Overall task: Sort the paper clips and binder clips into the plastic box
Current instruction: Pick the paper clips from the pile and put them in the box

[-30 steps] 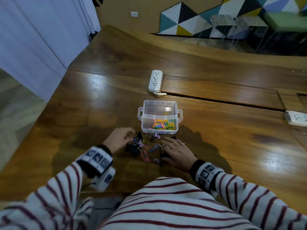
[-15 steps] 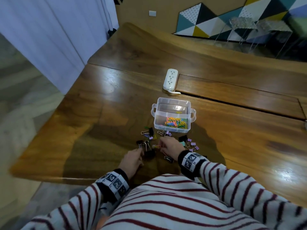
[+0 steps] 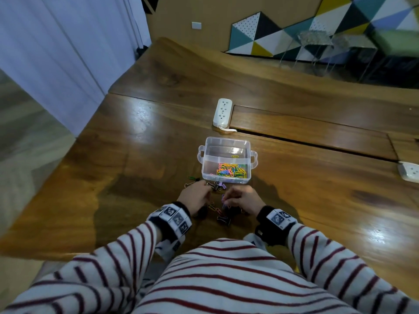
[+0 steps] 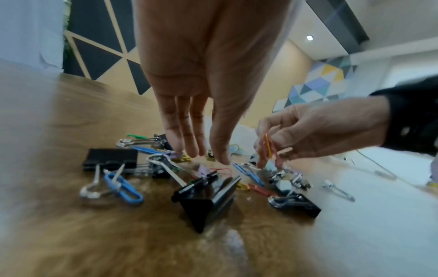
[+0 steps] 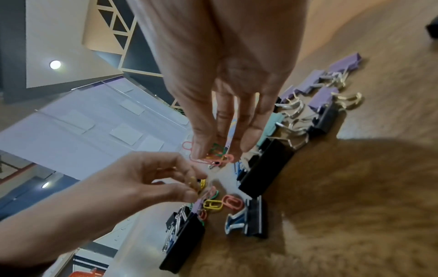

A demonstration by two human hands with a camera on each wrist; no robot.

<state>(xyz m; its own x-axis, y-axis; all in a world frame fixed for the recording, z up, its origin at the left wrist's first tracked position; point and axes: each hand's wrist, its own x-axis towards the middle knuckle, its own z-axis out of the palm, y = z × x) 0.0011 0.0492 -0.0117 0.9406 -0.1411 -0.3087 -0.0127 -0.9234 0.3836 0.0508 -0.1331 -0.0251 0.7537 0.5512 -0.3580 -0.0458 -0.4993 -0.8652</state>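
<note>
The right hand [image 4: 315, 135] pinched several paper clips [image 4: 269, 150] above the pile while the left hand [image 4: 201, 80], fingers straight, reached for more; best to gather a full pinch before carrying them to the box [image 3: 226, 163] just beyond.

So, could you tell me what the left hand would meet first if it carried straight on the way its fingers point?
Probably the loose clips on the table: the left hand points down at a small purple binder clip, though depth is uncertain.

Head view high above the table [image 3: 136, 155]; both wrist views low, close, sharing the clip pile [image 4: 206, 187].
</note>
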